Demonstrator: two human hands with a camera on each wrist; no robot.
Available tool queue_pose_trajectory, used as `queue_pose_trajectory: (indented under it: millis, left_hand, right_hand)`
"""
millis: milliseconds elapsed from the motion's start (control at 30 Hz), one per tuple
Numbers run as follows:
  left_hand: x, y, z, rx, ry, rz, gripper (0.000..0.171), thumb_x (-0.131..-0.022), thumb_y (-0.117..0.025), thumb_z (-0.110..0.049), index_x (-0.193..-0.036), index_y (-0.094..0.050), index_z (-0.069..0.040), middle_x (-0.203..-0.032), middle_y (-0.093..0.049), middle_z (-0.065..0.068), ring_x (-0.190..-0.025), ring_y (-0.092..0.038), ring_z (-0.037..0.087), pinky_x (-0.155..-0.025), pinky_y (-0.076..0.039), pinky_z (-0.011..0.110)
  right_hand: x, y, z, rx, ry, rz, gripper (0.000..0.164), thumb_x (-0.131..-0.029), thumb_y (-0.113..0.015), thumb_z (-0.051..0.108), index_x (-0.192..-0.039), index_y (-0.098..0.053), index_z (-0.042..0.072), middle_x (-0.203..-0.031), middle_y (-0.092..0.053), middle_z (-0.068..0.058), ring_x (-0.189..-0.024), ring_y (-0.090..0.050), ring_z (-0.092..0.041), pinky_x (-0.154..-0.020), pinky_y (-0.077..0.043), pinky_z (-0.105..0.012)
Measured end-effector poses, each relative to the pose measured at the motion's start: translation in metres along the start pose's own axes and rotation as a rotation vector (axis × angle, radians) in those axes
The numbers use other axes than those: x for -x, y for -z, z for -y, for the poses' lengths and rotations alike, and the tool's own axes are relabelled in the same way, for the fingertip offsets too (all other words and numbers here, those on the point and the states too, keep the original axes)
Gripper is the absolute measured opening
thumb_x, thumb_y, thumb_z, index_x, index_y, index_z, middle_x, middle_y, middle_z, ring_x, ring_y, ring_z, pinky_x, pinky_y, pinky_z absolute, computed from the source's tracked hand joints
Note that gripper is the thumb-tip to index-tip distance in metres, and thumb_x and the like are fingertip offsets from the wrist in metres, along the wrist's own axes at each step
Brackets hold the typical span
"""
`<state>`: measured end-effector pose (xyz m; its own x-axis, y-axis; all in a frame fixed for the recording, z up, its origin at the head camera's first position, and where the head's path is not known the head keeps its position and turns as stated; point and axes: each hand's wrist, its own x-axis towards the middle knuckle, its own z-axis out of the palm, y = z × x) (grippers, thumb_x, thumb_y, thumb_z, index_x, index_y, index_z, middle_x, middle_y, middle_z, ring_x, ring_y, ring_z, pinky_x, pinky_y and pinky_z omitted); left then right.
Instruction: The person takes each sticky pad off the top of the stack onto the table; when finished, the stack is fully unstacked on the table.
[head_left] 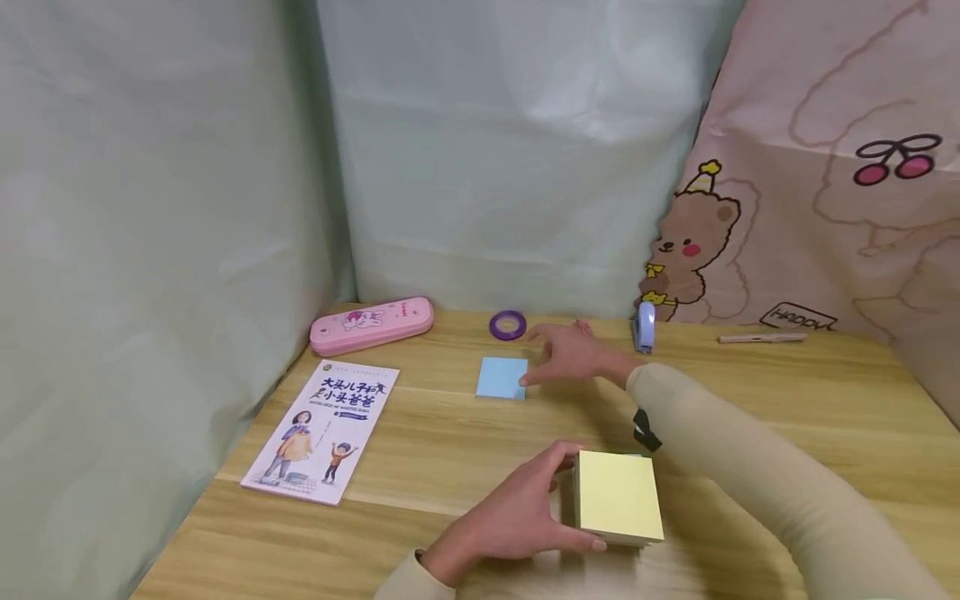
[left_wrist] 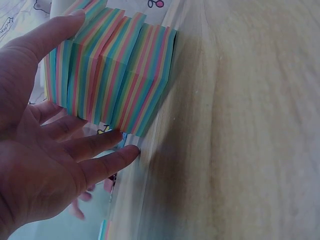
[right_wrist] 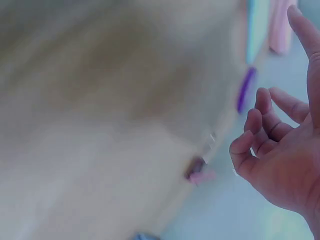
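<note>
Spreading beneath it all is a wood-grained tabletop [head_left: 420,454], walled by creased pale sheeting [head_left: 510,167] at left and far, with a pink bear-printed cloth [head_left: 810,192] at far right; near, right of centre, the left hand [head_left: 521,510] holds a striped stack of notes [head_left: 618,496] between spread thumb and fingers; its squarish yellow face points up, layers level with the wood, neither side clearly longer; farther and leftward, a squarish blue note [head_left: 501,378] lies flat; at its right edge the right hand [head_left: 570,354] is half open, gripping nothing; I cannot tell whether its thumb touches the note.
</note>
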<state>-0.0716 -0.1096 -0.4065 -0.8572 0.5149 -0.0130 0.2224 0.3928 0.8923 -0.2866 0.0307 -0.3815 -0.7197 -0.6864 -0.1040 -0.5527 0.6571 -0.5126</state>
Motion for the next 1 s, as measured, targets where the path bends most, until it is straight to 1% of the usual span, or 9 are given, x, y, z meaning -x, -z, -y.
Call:
queue_pose_trajectory:
  millis: [100,167,200,267,367,500,700,867,1000]
  left_hand:
    - [0.000,-0.001,-0.001,-0.002,0.025,0.000,0.087,-0.081,-0.094,-0.037,-0.150,-0.043,-0.023,-0.143,-0.055,-0.009,-0.140,-0.051,0.010,-0.120,-0.047,0.033]
    - [0.000,-0.002,0.000,0.005,0.029,-0.001,0.087,-0.081,-0.094,-0.037,-0.150,-0.043,-0.022,-0.144,-0.055,-0.008,-0.142,-0.051,0.012,-0.121,-0.046,0.034]
    - [0.000,-0.002,0.000,0.010,0.030,-0.001,0.087,-0.081,-0.094,-0.037,-0.150,-0.043,-0.022,-0.144,-0.055,-0.008,-0.142,-0.051,0.012,-0.121,-0.046,0.034]
    - [0.000,-0.002,0.000,0.014,0.033,-0.004,0.089,-0.081,-0.094,-0.037,-0.151,-0.042,-0.021,-0.145,-0.055,-0.007,-0.144,-0.051,0.015,-0.121,-0.046,0.035]
    - [0.000,-0.002,0.000,0.015,0.045,-0.007,0.093,-0.081,-0.094,-0.038,-0.154,-0.041,-0.018,-0.148,-0.054,-0.005,-0.145,-0.050,0.019,-0.122,-0.046,0.037]
    - [0.000,-0.002,-0.001,-0.002,0.061,-0.012,0.097,-0.080,-0.094,-0.040,-0.156,-0.039,-0.015,-0.152,-0.053,-0.001,-0.146,-0.050,0.022,-0.122,-0.046,0.040]
    - [-0.003,-0.002,-0.002,-0.008,0.051,-0.019,0.097,-0.080,-0.094,-0.039,-0.155,-0.039,-0.013,-0.152,-0.054,0.004,-0.145,-0.050,0.024,-0.122,-0.045,0.042]
    - [-0.003,-0.002,-0.002,0.013,0.061,-0.028,0.098,-0.081,-0.093,-0.038,-0.157,-0.038,-0.010,-0.154,-0.052,0.007,-0.147,-0.049,0.026,-0.124,-0.044,0.046]
    - [-0.002,-0.005,-0.002,0.027,0.053,-0.030,0.099,-0.081,-0.093,-0.037,-0.157,-0.037,-0.007,-0.155,-0.051,0.009,-0.147,-0.049,0.028,-0.123,-0.043,0.047]
  right_hand:
    - [0.009,0.023,-0.002,0.001,-0.017,-0.029,0.083,-0.089,-0.080,0.053,-0.152,-0.052,0.007,-0.107,-0.069,-0.010,-0.101,-0.064,-0.024,-0.097,-0.053,-0.050]
    - [0.017,0.037,-0.003,-0.036,-0.026,-0.044,0.078,-0.091,-0.080,0.049,-0.150,-0.053,0.007,-0.113,-0.068,-0.014,-0.099,-0.063,-0.025,-0.085,-0.057,-0.044]
    - [0.022,0.044,-0.002,-0.052,-0.030,-0.053,0.075,-0.091,-0.080,0.047,-0.149,-0.055,0.008,-0.114,-0.067,-0.015,-0.097,-0.063,-0.025,-0.082,-0.057,-0.041]
    - [0.034,0.055,-0.003,-0.072,-0.030,-0.080,0.069,-0.092,-0.080,0.045,-0.147,-0.057,0.010,-0.112,-0.067,-0.012,-0.092,-0.062,-0.023,-0.077,-0.055,-0.037]
    - [0.056,0.067,-0.002,-0.086,-0.015,-0.145,0.060,-0.093,-0.079,0.042,-0.142,-0.062,0.011,-0.103,-0.066,-0.008,-0.081,-0.058,-0.021,-0.069,-0.051,-0.034]
    - [0.095,0.075,-0.001,-0.094,0.000,-0.236,0.050,-0.096,-0.079,0.035,-0.138,-0.065,0.012,-0.098,-0.064,-0.006,-0.080,-0.056,-0.020,-0.067,-0.049,-0.032]
    - [0.156,0.067,0.002,-0.146,0.049,-0.335,0.045,-0.096,-0.079,0.024,-0.137,-0.066,0.012,-0.094,-0.064,-0.002,-0.082,-0.057,-0.018,-0.066,-0.048,-0.027]
    - [0.194,0.043,0.002,-0.164,0.086,-0.395,0.045,-0.095,-0.080,0.020,-0.138,-0.066,0.015,-0.091,-0.064,0.005,-0.080,-0.057,-0.010,-0.068,-0.049,-0.024]
    - [0.219,0.023,0.000,-0.215,0.117,-0.429,0.047,-0.093,-0.081,0.012,-0.137,-0.066,0.015,-0.089,-0.063,0.008,-0.081,-0.058,-0.008,-0.069,-0.049,-0.024]
